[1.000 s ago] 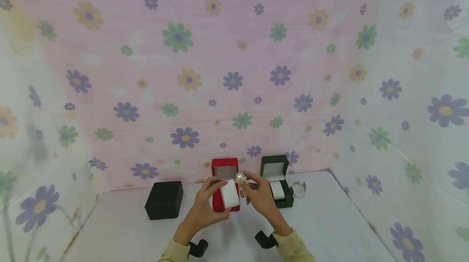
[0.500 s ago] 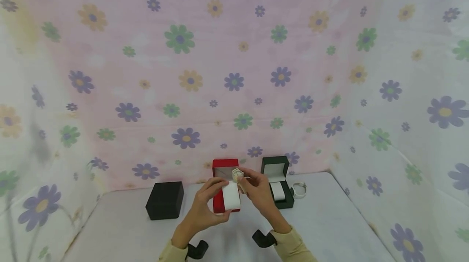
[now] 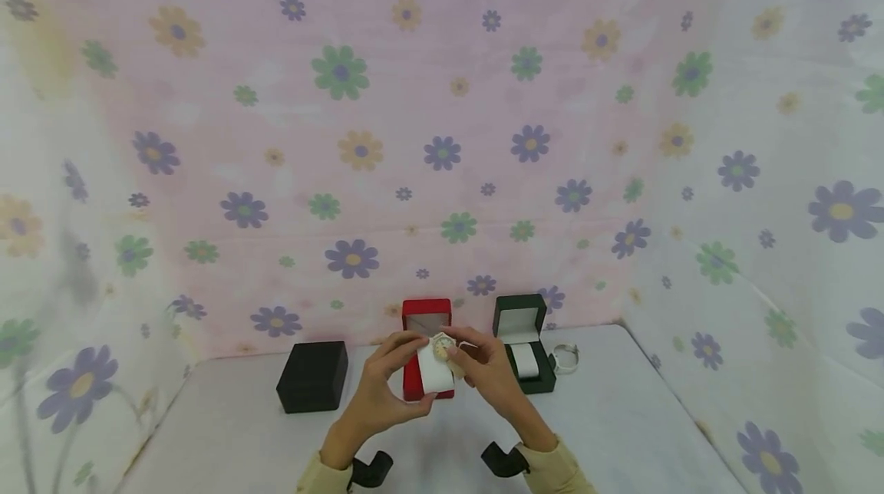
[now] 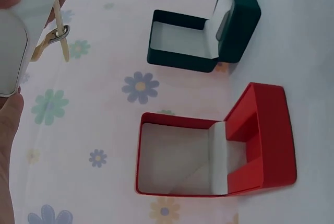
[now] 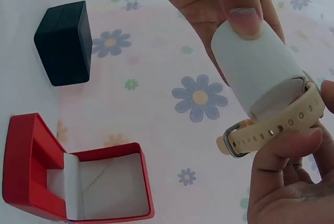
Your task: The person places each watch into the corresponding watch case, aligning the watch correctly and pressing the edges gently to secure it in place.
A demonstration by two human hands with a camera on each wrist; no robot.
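Note:
My left hand (image 3: 378, 390) grips a white watch pillow (image 3: 435, 376) between thumb and fingers, held over the open red watch box (image 3: 412, 383). A wristwatch (image 3: 443, 346) with a gold-toned dial and cream strap is pinched in my right hand (image 3: 487, 368). In the head view the dial overlaps the pillow's upper end. The right wrist view shows the buckled strap (image 5: 282, 124) looped around the pillow's end edge, with fingers right at it. Wrist views show the red box's recess without a pillow.
An open dark green box (image 3: 545, 380) with a white pillow (image 3: 525, 360) inside stands right of the red one. Beside it lies a silver-coloured bangle-like watch (image 3: 567, 358). A closed black box (image 3: 312, 377) sits at left. Flowered cloth (image 3: 387, 195) hangs behind the white table (image 3: 228, 433).
My right hand has brought the watch leftward and down, from beside the pillow to its upper end. The pillow was turned slightly; my left hand keeps its hold.

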